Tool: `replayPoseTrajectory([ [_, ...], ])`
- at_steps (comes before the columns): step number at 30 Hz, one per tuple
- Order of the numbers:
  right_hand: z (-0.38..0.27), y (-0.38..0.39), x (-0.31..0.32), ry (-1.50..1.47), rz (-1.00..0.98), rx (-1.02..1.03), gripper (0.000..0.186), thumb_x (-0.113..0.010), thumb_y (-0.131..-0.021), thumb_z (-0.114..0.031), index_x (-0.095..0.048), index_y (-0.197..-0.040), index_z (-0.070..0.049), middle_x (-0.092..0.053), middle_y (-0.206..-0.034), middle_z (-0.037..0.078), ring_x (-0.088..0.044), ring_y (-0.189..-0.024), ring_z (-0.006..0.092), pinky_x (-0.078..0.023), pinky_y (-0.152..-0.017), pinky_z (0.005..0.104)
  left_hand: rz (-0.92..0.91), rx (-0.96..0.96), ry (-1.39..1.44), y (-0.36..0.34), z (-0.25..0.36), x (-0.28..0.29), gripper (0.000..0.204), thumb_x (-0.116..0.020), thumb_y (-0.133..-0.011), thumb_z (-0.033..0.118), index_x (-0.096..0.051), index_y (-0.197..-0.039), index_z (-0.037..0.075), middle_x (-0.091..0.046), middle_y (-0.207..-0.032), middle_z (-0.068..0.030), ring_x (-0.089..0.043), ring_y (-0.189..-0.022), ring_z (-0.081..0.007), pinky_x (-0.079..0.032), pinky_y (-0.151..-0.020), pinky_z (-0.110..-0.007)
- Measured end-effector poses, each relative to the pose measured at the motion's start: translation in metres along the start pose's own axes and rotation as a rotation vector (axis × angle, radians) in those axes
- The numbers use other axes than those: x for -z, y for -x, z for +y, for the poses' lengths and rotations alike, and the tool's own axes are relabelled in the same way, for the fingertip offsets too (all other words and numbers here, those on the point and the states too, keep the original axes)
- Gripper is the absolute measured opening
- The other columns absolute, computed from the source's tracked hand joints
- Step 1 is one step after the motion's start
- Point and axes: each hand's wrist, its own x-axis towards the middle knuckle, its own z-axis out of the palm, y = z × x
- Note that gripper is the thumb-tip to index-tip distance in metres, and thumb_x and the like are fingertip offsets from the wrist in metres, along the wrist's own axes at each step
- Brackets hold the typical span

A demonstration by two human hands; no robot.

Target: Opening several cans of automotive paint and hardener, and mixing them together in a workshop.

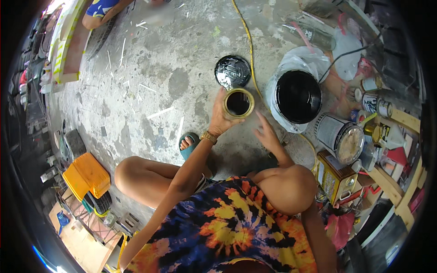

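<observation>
My left hand [222, 116] holds a small open can [238, 103] of dark liquid by its side, a watch on that wrist. My right hand [266, 136] is beside it, fingers apart and holding nothing visible. Just beyond the can, a glossy black round lid [232, 69] lies on the floor. To the right, a larger open container [298, 96] of black liquid sits wrapped in pale plastic [305, 61]. A yellow cable [249, 41] runs between the lid and that container.
Crouched on concrete floor [145, 77]. Right: metal drum [332, 136], tin [332, 175], assorted cans [371, 102], wood strips [384, 186]. Left: orange plastic item [86, 175]. Upper left: another person's arm [93, 20] beside a taped panel [68, 50].
</observation>
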Motion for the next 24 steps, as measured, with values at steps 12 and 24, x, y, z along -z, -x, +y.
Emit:
replayPoseTrajectory([
  [12,0.005,-0.004,0.014,-0.129,-0.152,-0.253,0.043,-0.057,-0.084,-0.003,-0.049,-0.126,-0.002,-0.061,-0.11,0.01,-0.058,-0.095,0.014,-0.048,-0.076,0.0284,0.313,-0.266,0.048,-0.056,0.078,0.083,0.113,-0.088,-0.053,0.029,-0.018,-0.137,0.001,-0.041,-0.132,-0.0214,-0.042,-0.123,-0.0314,-0.036,-0.102,-0.042],
  [24,0.029,0.038,0.016,-0.184,-0.097,-0.245,0.029,-0.061,-0.082,-0.006,-0.058,-0.11,-0.001,-0.065,-0.097,0.009,-0.061,-0.087,0.0157,-0.048,-0.076,0.0284,0.602,-0.308,0.232,-0.096,0.128,0.115,0.116,-0.089,-0.05,0.034,-0.021,-0.138,0.001,-0.033,-0.138,-0.021,-0.04,-0.125,-0.0318,-0.034,-0.104,-0.041],
])
